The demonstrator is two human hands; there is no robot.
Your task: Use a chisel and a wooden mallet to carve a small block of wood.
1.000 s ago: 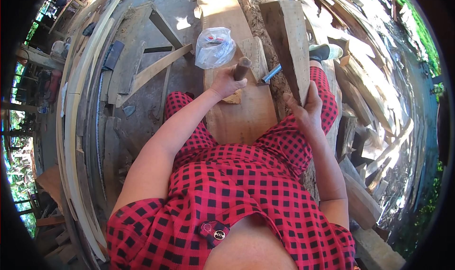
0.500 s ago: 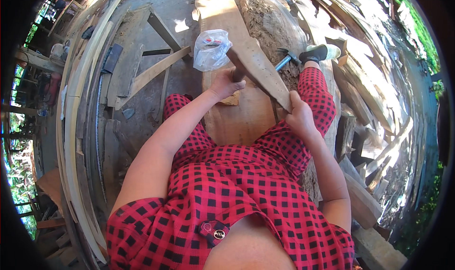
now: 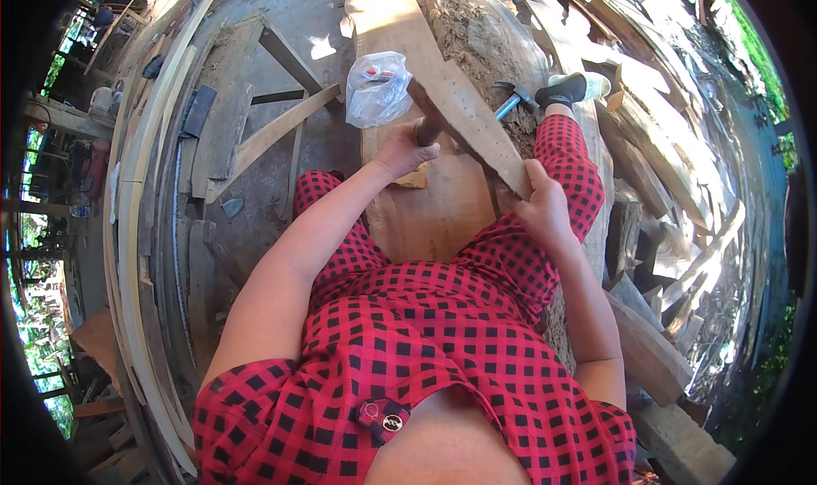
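My left hand [image 3: 400, 155] grips a brown cylindrical wooden handle [image 3: 428, 134] over the wide plank [image 3: 425, 217]. My right hand [image 3: 540, 204] holds the lower end of a flat, tapered piece of wood [image 3: 468, 119] with small dark holes or specks. Its far end slants over the top of the handle; whether they touch, I cannot tell. A translucent plastic bag [image 3: 377, 94] with red items inside lies on the plank. To its right lies a hammer [image 3: 511, 104] with a metallic bluish handle. A small wood block [image 3: 413, 179] sits under my left hand.
My legs in red checked cloth straddle the plank, a shoe [image 3: 570, 88] at right. Long boards [image 3: 136, 230] line the left, with crossed boards [image 3: 281, 128] on the concrete floor. Split wood [image 3: 655, 170] piles along the right. Rough bark [image 3: 459, 21] runs beside the plank.
The wood in my right hand has swung from nearly upright down to the left, over the handle in my left hand, uncovering the hammer's head. It barely moved in the last half second.
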